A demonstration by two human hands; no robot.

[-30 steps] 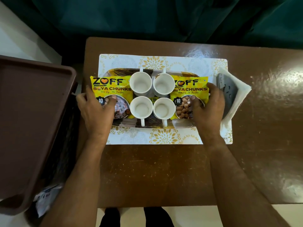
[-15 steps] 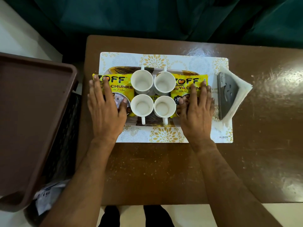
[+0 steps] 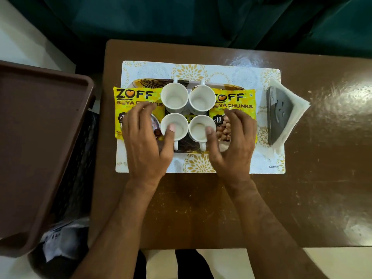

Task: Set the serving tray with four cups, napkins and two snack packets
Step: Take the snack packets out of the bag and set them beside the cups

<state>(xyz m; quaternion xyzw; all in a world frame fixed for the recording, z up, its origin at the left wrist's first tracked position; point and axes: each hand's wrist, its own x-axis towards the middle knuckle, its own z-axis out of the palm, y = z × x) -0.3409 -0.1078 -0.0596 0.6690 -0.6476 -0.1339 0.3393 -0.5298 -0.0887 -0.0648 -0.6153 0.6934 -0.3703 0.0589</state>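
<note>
A patterned serving tray (image 3: 145, 82) lies on a white-and-gold placemat (image 3: 193, 69). Four white cups stand in its middle: back left (image 3: 174, 96), back right (image 3: 202, 99), front left (image 3: 180, 125), front right (image 3: 198, 127). A yellow snack packet (image 3: 136, 95) lies at the tray's left end, a second packet (image 3: 235, 100) at its right end. My left hand (image 3: 145, 146) hovers over the left packet with fingers apart and thumb over the front left cup. My right hand (image 3: 233, 146) mirrors it, thumb at the front right cup. White napkins (image 3: 291, 109) sit in a dark holder (image 3: 278, 111) right of the tray.
The brown table (image 3: 201, 208) carries the placemat. A large brown plastic tray (image 3: 40, 137) sits off the table's left edge, above a dark bin (image 3: 66, 238). Dark green cloth (image 3: 181, 21) hangs behind the table.
Both hands lay flat on the packets half a second ago. They have lifted and drawn back toward me, with fingers now curled and thumbs over the front cups.
</note>
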